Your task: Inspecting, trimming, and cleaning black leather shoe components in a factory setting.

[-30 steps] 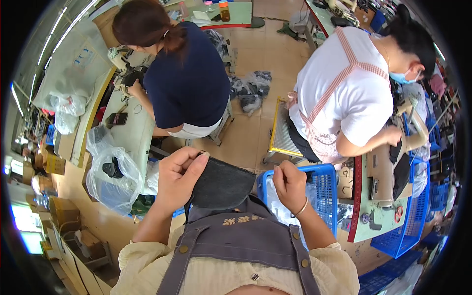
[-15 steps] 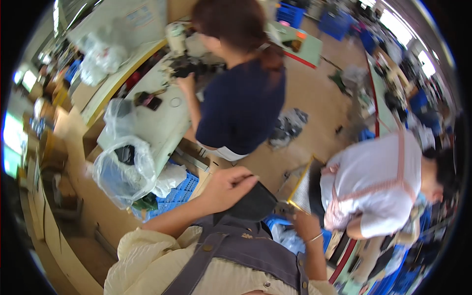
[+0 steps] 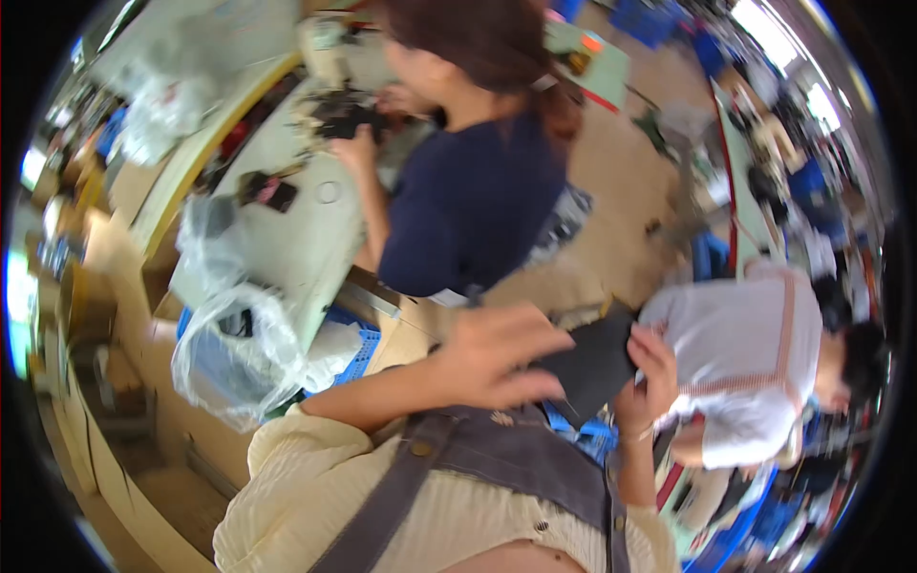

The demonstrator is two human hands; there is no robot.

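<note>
A flat black piece (image 3: 597, 363), perhaps cloth or thin sheet material, is held up in front of my chest. My right hand (image 3: 649, 384) grips its right edge, thumb and fingers closed on it. At its left edge is my left hand (image 3: 497, 355), fingers spread and somewhat smeared by motion; it looks open, and whether the fingertips touch the piece I cannot tell. Ahead of me, a person in a dark blue top (image 3: 468, 205) handles black pieces (image 3: 344, 115) at a sewing-type machine on a pale table (image 3: 315, 244).
Clear plastic bags (image 3: 234, 358) hang at the table's near end, beside a blue crate (image 3: 363, 353). Close on my right, a person in a white shirt (image 3: 755, 334) bends over. A dark grey bundle (image 3: 564, 224) lies on the brown floor (image 3: 621, 201).
The black piece has moved up and to the right, from my left hand into my right hand's grip. My left hand has loosened and spread its fingers. My right hand has risen.
</note>
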